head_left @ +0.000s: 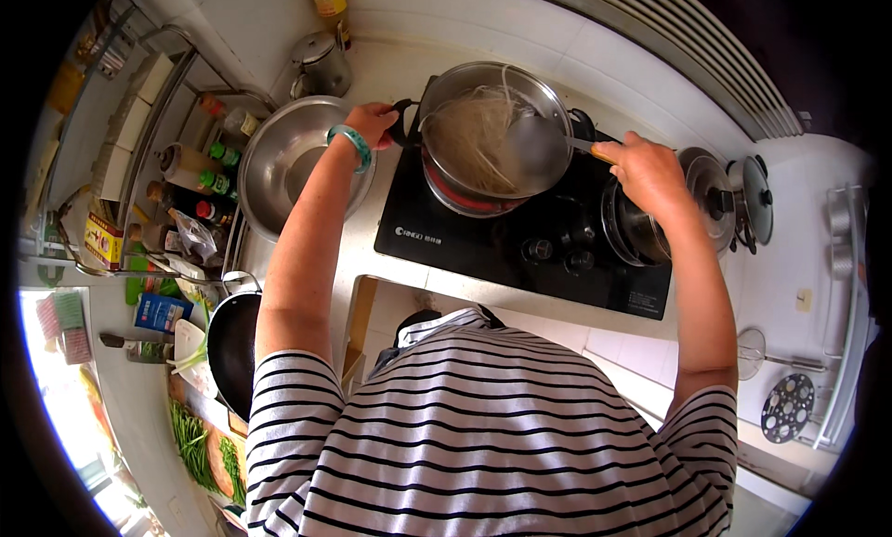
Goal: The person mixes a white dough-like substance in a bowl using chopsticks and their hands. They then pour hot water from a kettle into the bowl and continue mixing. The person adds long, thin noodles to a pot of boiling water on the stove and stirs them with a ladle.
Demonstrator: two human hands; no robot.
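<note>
A steel pot (465, 80) stands on the black cooktop (483, 235), over a burner (455, 200) glowing red. Pale, thin noodles (469, 137) lie in the liquid inside it. On the pot's left side, my left hand (372, 125) is closed on the black handle (402, 123). My right hand (646, 173) grips the yellowish handle of a metal utensil (578, 144) that reaches over the pot's right rim. Its grey head is blurred over the noodles, so I cannot tell whether it is a ladle or a turner.
A wide steel basin (269, 175) sits left of the cooktop, with a kettle (321, 61) behind it. Lidded cookware (624, 223) stands under my right forearm. Bottles (186, 165) fill the left rack. Chopped greens (190, 449) and a black wok (228, 351) are at lower left.
</note>
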